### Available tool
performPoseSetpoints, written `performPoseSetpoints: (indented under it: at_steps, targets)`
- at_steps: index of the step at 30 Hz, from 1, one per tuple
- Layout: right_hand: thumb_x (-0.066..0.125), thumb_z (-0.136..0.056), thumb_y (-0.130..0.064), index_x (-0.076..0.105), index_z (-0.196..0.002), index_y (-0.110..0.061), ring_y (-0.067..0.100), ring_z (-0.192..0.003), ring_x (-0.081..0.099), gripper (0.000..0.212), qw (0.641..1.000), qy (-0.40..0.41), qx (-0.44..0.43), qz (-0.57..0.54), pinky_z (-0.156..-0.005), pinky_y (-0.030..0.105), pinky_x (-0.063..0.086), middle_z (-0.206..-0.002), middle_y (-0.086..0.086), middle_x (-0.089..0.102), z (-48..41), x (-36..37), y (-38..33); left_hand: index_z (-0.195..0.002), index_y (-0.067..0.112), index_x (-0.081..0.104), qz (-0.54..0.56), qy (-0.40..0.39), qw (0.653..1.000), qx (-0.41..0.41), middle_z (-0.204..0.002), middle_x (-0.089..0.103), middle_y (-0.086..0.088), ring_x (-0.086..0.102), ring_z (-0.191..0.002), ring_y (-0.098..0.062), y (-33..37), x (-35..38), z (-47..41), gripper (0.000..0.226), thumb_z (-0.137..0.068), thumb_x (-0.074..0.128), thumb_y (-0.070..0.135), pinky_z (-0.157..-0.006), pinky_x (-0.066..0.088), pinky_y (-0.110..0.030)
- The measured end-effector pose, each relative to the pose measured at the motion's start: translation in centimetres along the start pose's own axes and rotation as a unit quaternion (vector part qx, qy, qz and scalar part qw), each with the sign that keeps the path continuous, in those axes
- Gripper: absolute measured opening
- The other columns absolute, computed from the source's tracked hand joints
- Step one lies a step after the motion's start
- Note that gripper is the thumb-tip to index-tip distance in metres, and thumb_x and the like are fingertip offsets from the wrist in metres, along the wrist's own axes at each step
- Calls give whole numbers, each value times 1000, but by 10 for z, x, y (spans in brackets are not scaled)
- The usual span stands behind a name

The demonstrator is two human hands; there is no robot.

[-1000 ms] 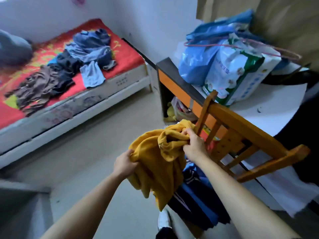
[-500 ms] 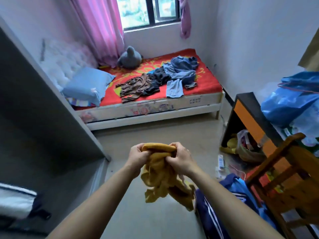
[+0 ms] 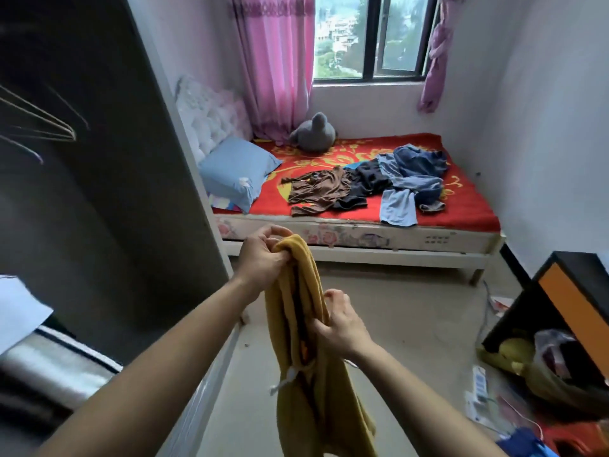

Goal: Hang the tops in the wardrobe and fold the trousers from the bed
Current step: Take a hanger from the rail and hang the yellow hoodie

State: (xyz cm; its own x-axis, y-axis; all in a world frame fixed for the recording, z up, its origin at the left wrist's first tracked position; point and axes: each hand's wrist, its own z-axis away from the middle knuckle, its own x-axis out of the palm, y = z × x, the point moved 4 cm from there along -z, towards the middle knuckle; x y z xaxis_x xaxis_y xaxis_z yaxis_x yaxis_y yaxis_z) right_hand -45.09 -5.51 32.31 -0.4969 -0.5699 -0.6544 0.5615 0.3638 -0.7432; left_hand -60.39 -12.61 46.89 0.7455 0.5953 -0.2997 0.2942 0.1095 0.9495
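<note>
Right hand (image 3: 342, 328) lower down yellow garment (image 3: 313, 410)

Left hand (image 3: 263, 257) high, right hand (image 3: 342, 328) lower, both gripping
Both bare forearms reach forward; the left hand's fingers curl round the bunched top of the yellow garment (image 3: 316, 410), while the right hand pinches its side edge, nearer the body

matt mustard knit garment (image 3: 296, 324), thin metal hangers (image 3: 39, 127), glossy orange cabinet panel (image 3: 576, 311)
</note>
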Motion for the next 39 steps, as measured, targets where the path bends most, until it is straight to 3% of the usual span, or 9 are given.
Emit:
performPoseSetpoints:
  at_steps: [2,6,10,16,19,23,30,35,39]
  targets:
    - [63,-83,-58,17,-149,-36,14,-130,36,82,998,39,-47,-34,-107,40,39,-150,-10,23,-22,7,-32,-101,15,65,13,-5,1000,9,-87,72,-13,69,-77,-17,3,-30,-14,17,-88,67,3,-76,58,-35]
    - [46,-99,-36,50,-118,-35,17,-106,61,20,988,-37,-125,-84,-95,44,54,-114,-3,63,-66,27,-87,-99,13,66,16,26,998,48,-86,71,-9,70,-78,-13,-7,-71,-37,16,-87,67,2,-74,58,-28]
    - [42,-103,-22,57,-116,-28,16,-97,63,21,978,11,-126,-166,-90,47,56,-106,0,66,-108,29,-115,-114,22,58,-35,157,986,52,-103,65,6,64,-90,-6,-44,-107,-49,34,-85,75,27,-76,55,-19]
    - [44,-101,-14,62,-120,-20,12,-103,61,27,962,-7,-181,-206,-94,39,52,-109,-3,66,-179,23,-173,-141,21,38,-305,277,900,-144,-140,41,-6,41,-127,-25,-140,-128,-39,81,-75,74,52,-102,39,-41]
    - [45,-100,-12,61,-124,-21,11,-108,61,31,945,-45,-228,-230,-95,33,51,-115,-3,66,-219,28,-201,-150,12,22,-155,227,888,-370,-150,29,-15,32,-138,-33,-170,-117,-49,93,-80,75,43,-109,34,-41]
    - [44,-104,-19,61,-114,-20,13,-102,62,20,926,-116,-253,-257,-86,27,53,-107,-2,65,-266,26,-234,-132,15,43,185,218,843,-456,-133,50,-10,47,-126,-34,-184,-94,-77,62,-84,72,42,-101,44,-45]
    - [42,-102,-40,60,-102,-43,15,-107,61,18,912,-168,-279,-251,-102,52,48,-103,-12,66,-334,25,-282,-96,9,64,221,470,788,-329,-83,65,-15,60,-65,-23,-160,-165,-151,16,-98,50,16,-44,48,-26]
    - [45,-104,-35,54,-107,-27,15,-95,62,13,918,-164,-288,-218,-83,33,57,-98,-7,62,-358,52,-306,-86,16,61,78,524,799,-285,-91,65,-10,62,-86,-27,-126,-232,-155,25,-98,44,29,-82,54,-45]
    - [46,-104,-37,52,-109,-21,14,-88,62,18,928,-184,-267,-183,-64,18,48,-96,-4,60,-363,87,-344,-111,11,63,39,549,800,-241,-104,66,-11,63,-94,-28,-115,-297,-146,37,-99,45,42,-80,54,-40]
